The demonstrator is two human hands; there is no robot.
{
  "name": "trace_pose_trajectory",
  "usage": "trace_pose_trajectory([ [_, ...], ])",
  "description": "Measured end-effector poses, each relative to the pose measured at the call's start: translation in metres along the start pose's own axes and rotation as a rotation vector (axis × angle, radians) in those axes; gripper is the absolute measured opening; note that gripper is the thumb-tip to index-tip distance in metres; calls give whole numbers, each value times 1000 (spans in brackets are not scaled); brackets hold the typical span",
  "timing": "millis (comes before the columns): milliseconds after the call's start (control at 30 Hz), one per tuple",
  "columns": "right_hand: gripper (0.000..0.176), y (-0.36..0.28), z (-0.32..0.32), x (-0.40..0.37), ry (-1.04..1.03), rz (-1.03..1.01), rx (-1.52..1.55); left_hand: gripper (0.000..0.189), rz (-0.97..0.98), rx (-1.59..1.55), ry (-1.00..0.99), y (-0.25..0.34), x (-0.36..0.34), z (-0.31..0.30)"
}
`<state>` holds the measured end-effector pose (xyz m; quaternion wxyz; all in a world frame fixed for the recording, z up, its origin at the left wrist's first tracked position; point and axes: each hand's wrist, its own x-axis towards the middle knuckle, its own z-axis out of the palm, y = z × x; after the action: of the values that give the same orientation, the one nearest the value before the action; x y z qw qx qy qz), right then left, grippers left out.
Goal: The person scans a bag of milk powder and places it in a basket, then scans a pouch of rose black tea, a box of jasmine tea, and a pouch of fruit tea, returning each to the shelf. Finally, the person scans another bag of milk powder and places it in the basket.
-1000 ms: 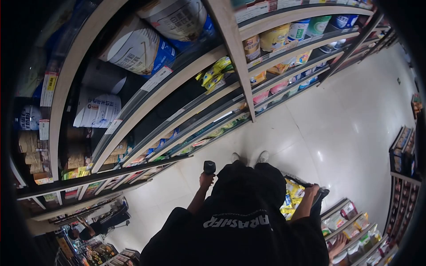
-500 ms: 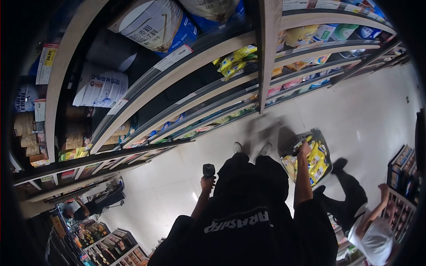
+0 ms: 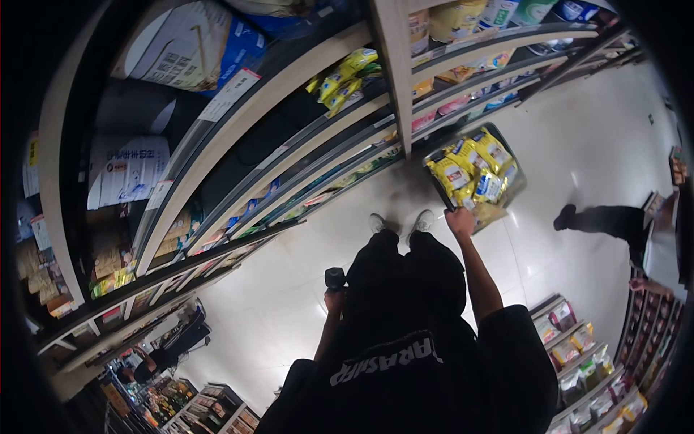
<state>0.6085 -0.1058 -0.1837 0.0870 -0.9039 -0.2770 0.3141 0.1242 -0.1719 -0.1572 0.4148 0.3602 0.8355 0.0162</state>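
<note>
My left hand (image 3: 334, 299) is closed around the grip of a black hand-held device (image 3: 335, 277) with a blocky head, which looks like a scanner. To the right, my right hand (image 3: 460, 223) is closed at the near edge of a dark basket (image 3: 515, 153), apparently on its handle. Several yellow bags (image 3: 473, 165) fill the basket, some with blue and white print. It is low over the floor, just ahead of my shoes, beside the shelf's foot.
A long shelf (image 3: 269, 170) runs along the left and front, with cans (image 3: 130, 173), yellow packets (image 3: 347, 81) and price tags. One person (image 3: 643, 239) is at the right edge; another (image 3: 155, 358) is far left. A rack of bags (image 3: 582, 354) stands at lower right.
The basket has swung forward and left, closer to the shelf, with my right hand following. The person at right has moved forward toward the edge of view. My left hand keeps the device.
</note>
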Motion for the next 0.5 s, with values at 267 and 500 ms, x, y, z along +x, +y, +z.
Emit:
trace_pose_trajectory([
  [267,33,-51,19,-5,-4,-85,32,24,-26,-210,-68,9,-18,-10],
  [500,40,-57,25,-1,-13,-140,56,38,95,140,93,-10,-16,-2],
])
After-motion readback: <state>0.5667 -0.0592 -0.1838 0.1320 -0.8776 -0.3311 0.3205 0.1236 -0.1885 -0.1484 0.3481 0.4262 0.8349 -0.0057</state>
